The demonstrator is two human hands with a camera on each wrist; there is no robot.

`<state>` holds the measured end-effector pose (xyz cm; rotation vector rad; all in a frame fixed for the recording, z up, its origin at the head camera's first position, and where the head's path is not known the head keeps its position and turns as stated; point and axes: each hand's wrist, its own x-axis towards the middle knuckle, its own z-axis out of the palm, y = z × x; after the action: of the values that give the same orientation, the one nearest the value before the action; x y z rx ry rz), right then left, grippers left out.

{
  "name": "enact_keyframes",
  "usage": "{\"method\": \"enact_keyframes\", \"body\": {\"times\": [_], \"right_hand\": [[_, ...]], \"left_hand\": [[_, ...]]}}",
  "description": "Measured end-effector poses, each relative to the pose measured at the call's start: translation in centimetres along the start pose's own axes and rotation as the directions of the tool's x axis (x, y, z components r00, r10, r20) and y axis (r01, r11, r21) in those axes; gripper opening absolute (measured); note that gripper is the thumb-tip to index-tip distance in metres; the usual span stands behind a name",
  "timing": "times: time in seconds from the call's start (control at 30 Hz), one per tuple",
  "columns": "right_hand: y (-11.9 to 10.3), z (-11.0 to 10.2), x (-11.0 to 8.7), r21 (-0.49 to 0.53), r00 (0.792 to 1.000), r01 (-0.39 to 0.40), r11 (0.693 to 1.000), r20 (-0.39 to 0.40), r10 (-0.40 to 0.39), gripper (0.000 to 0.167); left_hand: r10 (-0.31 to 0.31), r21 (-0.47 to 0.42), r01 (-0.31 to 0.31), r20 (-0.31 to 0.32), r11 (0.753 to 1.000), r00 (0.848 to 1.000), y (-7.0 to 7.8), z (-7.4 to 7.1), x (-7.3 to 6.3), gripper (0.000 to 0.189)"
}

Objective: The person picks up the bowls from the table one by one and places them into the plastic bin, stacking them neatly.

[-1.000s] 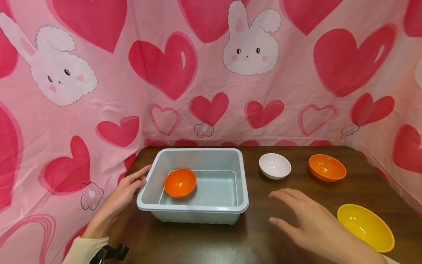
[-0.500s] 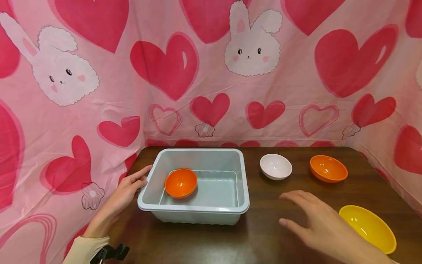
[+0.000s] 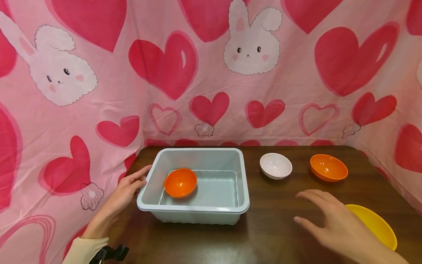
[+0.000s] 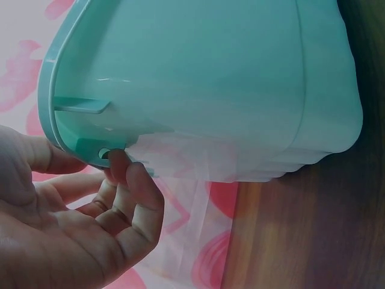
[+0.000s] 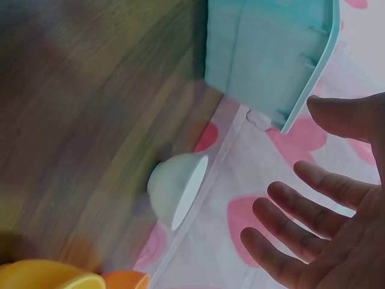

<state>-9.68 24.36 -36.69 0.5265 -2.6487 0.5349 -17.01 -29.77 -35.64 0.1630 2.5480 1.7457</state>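
Note:
A pale grey-blue plastic bin [image 3: 197, 217] stands on the table, with an orange bowl [image 3: 180, 183] inside at its left. My left hand [image 3: 123, 192] grips the bin's left rim; in the left wrist view its fingers [image 4: 144, 198] curl at the rim's underside. Over the table right of the bin, my right hand [image 3: 336, 223] holds nothing, its thumb and fingers spread apart. A yellow bowl [image 3: 379, 225] lies partly hidden behind this hand. Farther back sit a white bowl [image 3: 276, 166] and a second orange bowl [image 3: 329, 168].
The dark wooden table [image 3: 263, 238] carries everything. A pink cloth [image 3: 211, 80] printed with hearts and rabbits hangs close behind the table and along both sides.
My right hand has moved right, away from the bin, and now covers more of the yellow bowl. The left hand, bin and bowls have stayed put.

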Motion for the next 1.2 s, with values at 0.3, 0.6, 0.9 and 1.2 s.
{"method": "enact_keyframes", "body": {"times": [0.3, 0.6, 0.9, 1.2], "right_hand": [[2.0, -0.2, -0.9, -0.013, 0.999, -0.041, 0.999, -0.002, 0.041, 0.063], [4.0, -1.2, -1.9, -0.063, 0.992, -0.12, 0.991, 0.022, 0.122, 0.067], [7.5, -1.9, -2.7, -0.059, 0.942, -0.29, 0.955, 0.16, 0.296, 0.094], [10.3, -1.7, -4.3, 0.016, 0.98, -0.199, 0.98, 0.036, 0.198, 0.09]], "left_hand": [[0.008, 0.012, -0.008, -0.009, 1.0, 1.0, -0.1, 0.0, 0.1, 0.054], [0.005, 0.016, -0.004, -0.012, 1.0, 1.0, -0.1, 0.0, 0.1, 0.054], [-0.007, 0.02, 0.008, -0.009, 1.0, 1.0, -0.2, -0.1, 0.2, 0.054], [-0.012, 0.023, 0.012, -0.006, 1.0, 1.0, -0.1, 0.0, 0.1, 0.054]]}}
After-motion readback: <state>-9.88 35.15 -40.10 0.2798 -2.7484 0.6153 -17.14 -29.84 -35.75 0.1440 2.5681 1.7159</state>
